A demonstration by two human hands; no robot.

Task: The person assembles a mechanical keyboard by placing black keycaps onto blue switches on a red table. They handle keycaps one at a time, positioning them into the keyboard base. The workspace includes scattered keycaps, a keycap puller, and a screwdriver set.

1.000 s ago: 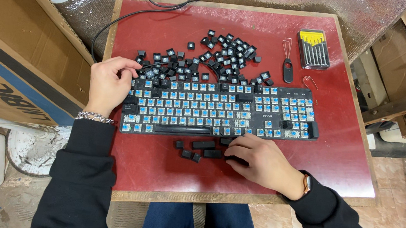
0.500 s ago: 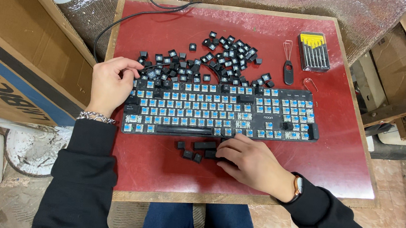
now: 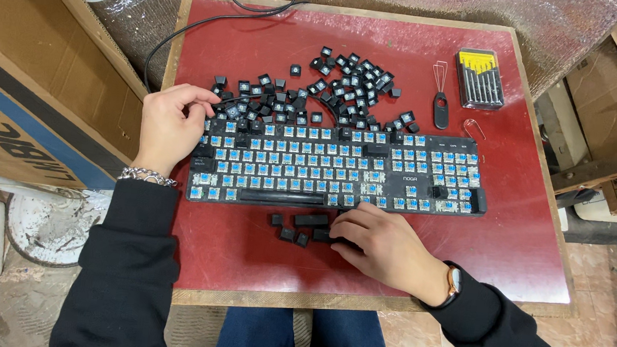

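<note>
Black keycaps [image 3: 301, 229] lie in a small cluster just in front of the keyboard [image 3: 339, 170], whose long axis runs left to right across the red table [image 3: 512, 253]. They sit directly left of the right hand [image 3: 385, 243], which rests palm down with fingertips curled onto the nearest loose ones (whether it pinches one, I cannot tell). Over the board's far-left corner, the left hand [image 3: 168, 126] has its fingers bent around a keycap there.
</note>
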